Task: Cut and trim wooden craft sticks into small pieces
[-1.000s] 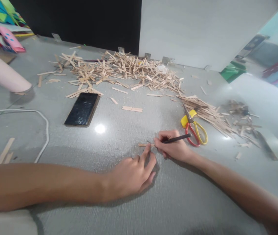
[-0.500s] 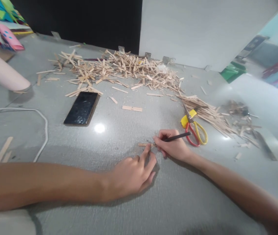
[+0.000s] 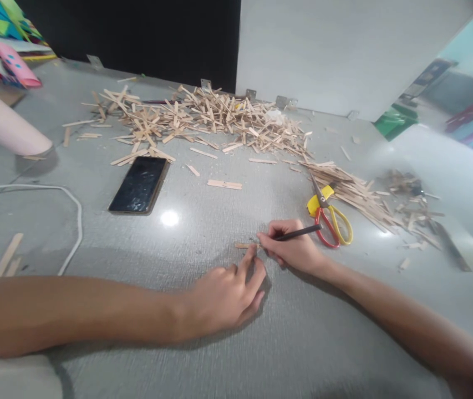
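Observation:
My right hand (image 3: 292,249) grips a dark pencil (image 3: 300,234), its tip resting on a small wooden stick (image 3: 243,245) that lies flat on the grey table (image 3: 203,221). My left hand (image 3: 223,296) lies palm down just in front of the stick, and its index fingertip presses on the stick's near edge. The two hands almost touch over the stick. Red and yellow scissors (image 3: 330,213) lie just right of my right hand.
A big heap of wooden sticks (image 3: 203,119) spreads along the back of the table, with more sticks (image 3: 356,191) at the right. A black phone (image 3: 140,184) lies left of centre, a white cable (image 3: 70,221) curls at the left, and a pink sleeve (image 3: 3,124) rests there.
My right hand and the pencil tip have shifted slightly left along the stick. My left hand has stayed still.

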`<state>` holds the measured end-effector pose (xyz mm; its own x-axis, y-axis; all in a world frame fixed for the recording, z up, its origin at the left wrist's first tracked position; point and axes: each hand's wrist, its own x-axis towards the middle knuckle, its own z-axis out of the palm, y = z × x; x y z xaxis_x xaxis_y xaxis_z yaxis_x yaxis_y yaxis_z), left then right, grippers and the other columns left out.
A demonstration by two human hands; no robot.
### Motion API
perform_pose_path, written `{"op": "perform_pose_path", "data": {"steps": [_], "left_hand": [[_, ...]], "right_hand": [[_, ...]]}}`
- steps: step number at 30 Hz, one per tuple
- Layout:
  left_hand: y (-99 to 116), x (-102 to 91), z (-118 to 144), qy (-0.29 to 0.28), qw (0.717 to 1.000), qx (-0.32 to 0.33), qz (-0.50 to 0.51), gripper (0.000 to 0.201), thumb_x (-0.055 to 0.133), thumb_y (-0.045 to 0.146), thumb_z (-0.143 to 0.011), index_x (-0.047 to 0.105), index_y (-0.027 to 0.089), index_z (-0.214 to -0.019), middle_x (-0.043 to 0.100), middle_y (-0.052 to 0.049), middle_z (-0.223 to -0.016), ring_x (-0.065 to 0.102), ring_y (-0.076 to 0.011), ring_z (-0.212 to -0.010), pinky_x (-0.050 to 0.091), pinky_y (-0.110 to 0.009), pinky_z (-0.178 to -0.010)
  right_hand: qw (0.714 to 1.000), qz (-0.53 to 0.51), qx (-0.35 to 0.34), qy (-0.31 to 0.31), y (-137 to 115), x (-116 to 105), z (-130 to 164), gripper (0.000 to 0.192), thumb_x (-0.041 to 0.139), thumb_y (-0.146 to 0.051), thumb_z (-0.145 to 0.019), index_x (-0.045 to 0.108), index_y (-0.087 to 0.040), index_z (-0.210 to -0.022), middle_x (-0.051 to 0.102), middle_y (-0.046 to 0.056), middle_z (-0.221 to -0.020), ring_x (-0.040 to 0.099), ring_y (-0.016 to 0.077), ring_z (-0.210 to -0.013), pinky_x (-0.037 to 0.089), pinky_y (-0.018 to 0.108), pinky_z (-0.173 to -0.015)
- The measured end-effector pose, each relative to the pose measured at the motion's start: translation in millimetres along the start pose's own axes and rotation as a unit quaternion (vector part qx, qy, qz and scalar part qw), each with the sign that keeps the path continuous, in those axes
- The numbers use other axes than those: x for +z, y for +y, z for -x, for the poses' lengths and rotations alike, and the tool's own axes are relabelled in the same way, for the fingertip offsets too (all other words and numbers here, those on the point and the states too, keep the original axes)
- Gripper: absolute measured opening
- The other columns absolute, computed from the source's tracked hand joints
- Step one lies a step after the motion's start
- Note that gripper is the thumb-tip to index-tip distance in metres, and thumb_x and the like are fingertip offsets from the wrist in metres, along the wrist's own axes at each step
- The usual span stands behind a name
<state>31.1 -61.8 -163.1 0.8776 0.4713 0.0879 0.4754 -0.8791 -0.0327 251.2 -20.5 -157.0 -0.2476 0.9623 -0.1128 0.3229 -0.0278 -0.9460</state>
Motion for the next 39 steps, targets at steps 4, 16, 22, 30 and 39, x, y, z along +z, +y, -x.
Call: {"op": "perform_pose_path", "data": {"steps": [4,16,22,30,39], "left_hand": [[-0.6,0.2,0.0,0.000,1.000,0.001,-0.007,0.051,0.041,0.037,-0.110,0.060,-0.001,-0.139,0.059,-0.039,-0.148,0.080,-0.0278,-0.068,0.062,-0.036,-0.051],[-1.2,1.6,0.0,0.018,1.000,-0.003,0.001,0.051,0.038,0.035,-0.110,0.061,-0.001,-0.138,0.060,-0.039,-0.148,0.080,-0.0285,-0.066,0.061,-0.037,-0.049],[0.0,1.2,2.4,0.023,1.000,-0.015,-0.009,0.051,0.040,0.037,-0.110,0.062,0.000,-0.137,0.060,-0.037,-0.149,0.080,-0.0283,-0.066,0.062,-0.038,-0.049],[-0.2,5.6,0.8,0.018,1.000,-0.011,0.003,0.050,0.043,0.036,-0.108,0.060,-0.002,-0.138,0.060,-0.039,-0.148,0.082,-0.0304,-0.071,0.064,-0.039,-0.053],[0.2,7.0,1.7,0.020,1.000,-0.011,0.009,0.051,0.042,0.035,-0.109,0.058,-0.002,-0.139,0.060,-0.040,-0.147,0.083,-0.0315,-0.075,0.065,-0.039,-0.052]], "right_hand": [[1.000,0.008,-0.006,0.000,1.4,-0.5,0.0,0.043,0.069,-0.036,-0.099,0.053,-0.022,-0.062,0.056,-0.006,-0.046,0.047,0.0068,-0.032,0.032,0.017,-0.032],[0.999,0.027,-0.016,0.005,-3.0,-0.4,-0.3,0.041,0.065,-0.026,-0.096,0.048,-0.023,-0.058,0.053,-0.006,-0.043,0.049,0.0087,-0.031,0.033,0.019,-0.032],[0.999,0.033,-0.013,0.009,-1.6,-0.7,-1.2,0.039,0.064,-0.023,-0.094,0.050,-0.023,-0.057,0.054,-0.006,-0.043,0.050,0.0084,-0.031,0.034,0.017,-0.031],[1.000,0.013,-0.005,0.005,-0.6,1.0,-1.8,0.040,0.064,-0.029,-0.097,0.048,-0.023,-0.061,0.057,-0.006,-0.046,0.052,0.0087,-0.031,0.036,0.017,-0.030],[1.000,0.012,-0.008,0.000,-1.7,2.7,-3.2,0.044,0.067,-0.038,-0.100,0.053,-0.021,-0.062,0.060,-0.004,-0.049,0.054,0.0086,-0.034,0.035,0.018,-0.034]]}}
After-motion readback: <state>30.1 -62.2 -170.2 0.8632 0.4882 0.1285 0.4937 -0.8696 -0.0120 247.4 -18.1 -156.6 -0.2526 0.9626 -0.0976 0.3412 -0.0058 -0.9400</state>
